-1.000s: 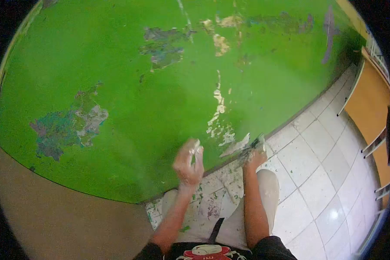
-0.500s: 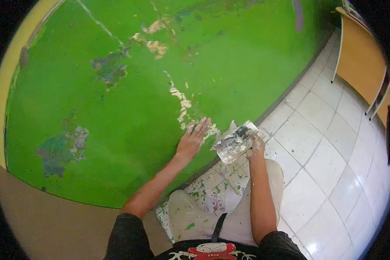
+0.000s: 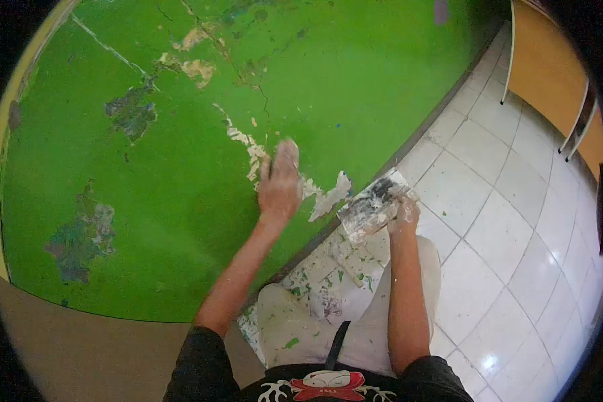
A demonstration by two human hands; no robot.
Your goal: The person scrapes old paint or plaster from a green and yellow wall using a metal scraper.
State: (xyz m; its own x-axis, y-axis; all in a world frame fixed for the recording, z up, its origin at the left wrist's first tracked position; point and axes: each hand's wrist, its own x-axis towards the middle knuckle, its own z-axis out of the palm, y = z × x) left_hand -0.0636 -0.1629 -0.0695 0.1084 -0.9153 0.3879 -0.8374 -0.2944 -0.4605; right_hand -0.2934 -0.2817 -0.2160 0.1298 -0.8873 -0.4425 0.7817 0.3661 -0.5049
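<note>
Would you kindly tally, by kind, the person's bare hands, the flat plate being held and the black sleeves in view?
Left hand and right hand: 2
Flat plate: 1
Left sleeve and right sleeve, both black: 2
Total: 5

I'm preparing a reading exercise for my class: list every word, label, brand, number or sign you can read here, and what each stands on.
No text can be read with certainty.
Print on the black shirt: small marks on its red part, too small to read.
Flat metal plate in the right hand: dark smears, no legible lettering.
Green wall: cracks and bare patches, no legible writing.
</note>
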